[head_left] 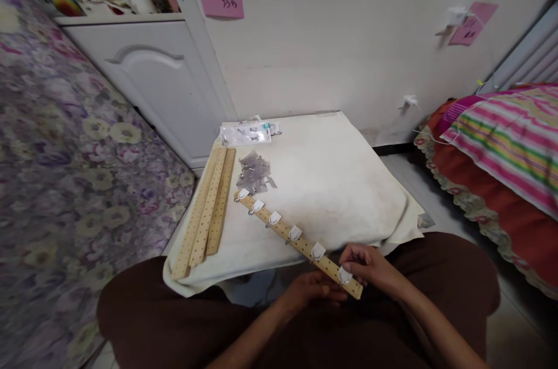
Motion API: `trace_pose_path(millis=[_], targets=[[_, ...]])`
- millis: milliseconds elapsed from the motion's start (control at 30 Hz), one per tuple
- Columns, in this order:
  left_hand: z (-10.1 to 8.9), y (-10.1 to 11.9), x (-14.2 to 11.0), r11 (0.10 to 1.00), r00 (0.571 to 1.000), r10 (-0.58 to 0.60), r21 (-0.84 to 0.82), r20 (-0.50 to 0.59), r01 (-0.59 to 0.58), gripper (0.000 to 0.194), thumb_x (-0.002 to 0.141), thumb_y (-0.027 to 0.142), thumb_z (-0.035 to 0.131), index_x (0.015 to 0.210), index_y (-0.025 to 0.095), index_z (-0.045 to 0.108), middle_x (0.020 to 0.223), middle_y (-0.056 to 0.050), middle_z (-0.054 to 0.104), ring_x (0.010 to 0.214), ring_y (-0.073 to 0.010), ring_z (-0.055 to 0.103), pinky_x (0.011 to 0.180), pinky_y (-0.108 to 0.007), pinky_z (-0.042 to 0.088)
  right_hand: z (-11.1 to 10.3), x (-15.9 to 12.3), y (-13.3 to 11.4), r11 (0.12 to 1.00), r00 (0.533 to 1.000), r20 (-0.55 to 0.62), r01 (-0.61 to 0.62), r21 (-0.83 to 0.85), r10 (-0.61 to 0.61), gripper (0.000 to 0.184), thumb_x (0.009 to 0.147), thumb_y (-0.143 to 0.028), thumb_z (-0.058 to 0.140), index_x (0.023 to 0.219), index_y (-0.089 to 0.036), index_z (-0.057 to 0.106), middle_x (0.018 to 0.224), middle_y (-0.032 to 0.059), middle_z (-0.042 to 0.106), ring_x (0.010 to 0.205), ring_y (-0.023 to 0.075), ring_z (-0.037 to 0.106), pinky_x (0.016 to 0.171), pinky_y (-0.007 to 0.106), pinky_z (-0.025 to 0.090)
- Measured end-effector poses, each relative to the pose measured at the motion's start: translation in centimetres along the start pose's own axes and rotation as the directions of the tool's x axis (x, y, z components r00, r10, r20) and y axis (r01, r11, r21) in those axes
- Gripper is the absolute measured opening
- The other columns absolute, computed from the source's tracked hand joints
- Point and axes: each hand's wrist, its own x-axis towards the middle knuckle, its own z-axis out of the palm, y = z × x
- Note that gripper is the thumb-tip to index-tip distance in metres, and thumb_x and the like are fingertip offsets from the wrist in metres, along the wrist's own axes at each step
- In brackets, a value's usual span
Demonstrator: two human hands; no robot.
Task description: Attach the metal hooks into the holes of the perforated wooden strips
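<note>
A long perforated wooden strip (285, 231) lies slantwise from the white cloth-covered table (344, 183) down to my lap, with several white clips fixed along it. My right hand (370, 267) pinches the white clip (344, 275) nearest the strip's lower end. My left hand (311, 290) is closed under the strip's near end and holds it from below. A heap of loose metal hooks (254, 173) sits on the cloth near the strip's far end.
Two more perforated wooden strips (209, 209) lie along the table's left edge. A clear plastic packet (246, 133) rests at the back. A white cabinet (152, 78) stands behind left, a flowered bedspread (65, 154) at left, a striped blanket (505, 136) at right.
</note>
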Motion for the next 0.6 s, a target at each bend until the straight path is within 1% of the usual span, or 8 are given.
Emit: trace_pose_path(millis=[233, 333, 433, 600], targets=[[-0.12, -0.07, 0.12, 1.0, 1.0, 0.013, 0.006, 0.024, -0.013, 0.051, 0.062, 0.03, 0.074, 0.109, 0.015, 0.065, 0.115, -0.011, 0.066, 0.108, -0.032, 0.059, 0.094, -0.043, 0.041, 0.0, -0.05, 0.06, 1.0, 1.0, 0.016, -0.01, 0.017, 0.01, 0.026, 0.077, -0.04, 0.063, 0.079, -0.015, 0.058, 0.064, -0.0029, 0.056, 0.047, 0.006, 0.046, 0.043, 0.017, 0.035], [-0.08, -0.06, 0.14, 1.0, 1.0, 0.01, -0.013, 0.011, -0.01, 0.05, 0.059, 0.028, 0.076, 0.106, 0.014, 0.066, 0.113, -0.012, 0.066, 0.104, -0.0299, 0.062, 0.092, -0.04, 0.043, -0.03, -0.05, 0.08, 1.0, 1.0, 0.026, -0.009, 0.004, 0.008, 0.028, 0.077, -0.041, 0.064, 0.079, -0.014, 0.058, 0.065, -0.0026, 0.057, 0.048, 0.0063, 0.047, 0.043, 0.017, 0.036], [-0.15, -0.11, 0.17, 0.999, 1.0, 0.011, -0.031, 0.027, -0.01, 0.05, 0.06, 0.026, 0.075, 0.107, 0.013, 0.065, 0.112, -0.013, 0.067, 0.101, -0.0273, 0.063, 0.09, -0.037, 0.044, -0.04, -0.02, 0.14, 1.0, 1.0, 0.03, -0.005, 0.01, 0.005, 0.029, 0.077, -0.042, 0.063, 0.081, -0.014, 0.057, 0.066, -0.0026, 0.056, 0.047, 0.0058, 0.046, 0.043, 0.017, 0.036], [-0.38, -0.27, 0.23, 0.999, 0.998, 0.038, -0.025, 0.046, -0.037, 0.047, 0.063, 0.024, 0.072, 0.108, 0.011, 0.065, 0.111, -0.014, 0.067, 0.101, -0.0276, 0.064, 0.086, -0.035, 0.045, -0.04, 0.07, 0.2, 1.0, 0.999, 0.041, 0.001, 0.02, -0.002, 0.031, 0.078, -0.044, 0.062, 0.086, -0.014, 0.057, 0.069, -0.0026, 0.056, 0.047, 0.0046, 0.045, 0.042, 0.016, 0.035]])
